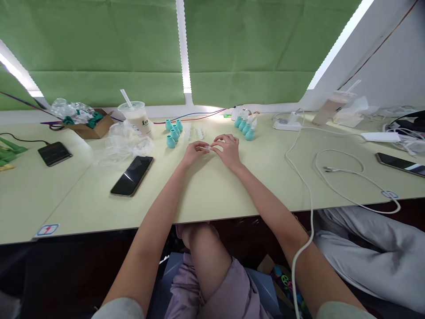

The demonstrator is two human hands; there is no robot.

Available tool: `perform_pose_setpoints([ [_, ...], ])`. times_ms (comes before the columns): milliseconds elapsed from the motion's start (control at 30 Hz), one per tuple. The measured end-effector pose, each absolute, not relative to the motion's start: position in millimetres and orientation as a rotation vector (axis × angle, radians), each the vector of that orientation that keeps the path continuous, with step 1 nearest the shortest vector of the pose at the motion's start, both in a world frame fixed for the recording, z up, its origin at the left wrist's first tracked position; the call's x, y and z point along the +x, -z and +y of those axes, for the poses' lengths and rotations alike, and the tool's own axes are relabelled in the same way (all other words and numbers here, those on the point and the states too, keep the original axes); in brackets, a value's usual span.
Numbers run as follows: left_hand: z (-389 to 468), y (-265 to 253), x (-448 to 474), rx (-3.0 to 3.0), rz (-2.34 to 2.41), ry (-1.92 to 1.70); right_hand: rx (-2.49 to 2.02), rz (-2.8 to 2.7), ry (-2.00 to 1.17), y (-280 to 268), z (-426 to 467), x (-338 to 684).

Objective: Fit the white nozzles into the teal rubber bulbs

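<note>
Between the fingertips of both hands is a small clear plastic piece [207,147], held just above the table; its exact shape is too small to make out. My left hand [194,152] pinches it from the left, and my right hand [229,149] pinches it from the right. Several clear plastic pieces [200,133] lie beyond my left hand. To their left stand several turquoise bulb-shaped pieces [170,141] with open necks. On the far right side of my hands is a row of turquoise bulbs [249,134] topped with clear tips.
A phone [132,176], a drink cup [137,117], a crumpled plastic bag [124,144] and a cardboard box [94,127] are on the left. On the right are a power strip [288,124], a white cable [300,175] and another phone [401,163]. A person in grey trousers [368,252] sits alongside.
</note>
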State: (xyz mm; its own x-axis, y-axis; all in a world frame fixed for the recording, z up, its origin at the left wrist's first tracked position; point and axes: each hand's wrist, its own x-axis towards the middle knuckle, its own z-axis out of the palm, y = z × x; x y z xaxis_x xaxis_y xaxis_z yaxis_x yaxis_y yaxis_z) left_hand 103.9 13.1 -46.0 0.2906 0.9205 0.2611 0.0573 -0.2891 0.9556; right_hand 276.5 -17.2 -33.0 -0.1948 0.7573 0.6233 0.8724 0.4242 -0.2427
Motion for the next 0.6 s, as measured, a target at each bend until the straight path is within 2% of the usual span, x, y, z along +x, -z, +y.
perform_pose_setpoints([
  [600,5.7,38.5,108.0,1.483,0.815,-1.193,-1.372,-2.007,0.206,34.4,-15.7,276.6],
])
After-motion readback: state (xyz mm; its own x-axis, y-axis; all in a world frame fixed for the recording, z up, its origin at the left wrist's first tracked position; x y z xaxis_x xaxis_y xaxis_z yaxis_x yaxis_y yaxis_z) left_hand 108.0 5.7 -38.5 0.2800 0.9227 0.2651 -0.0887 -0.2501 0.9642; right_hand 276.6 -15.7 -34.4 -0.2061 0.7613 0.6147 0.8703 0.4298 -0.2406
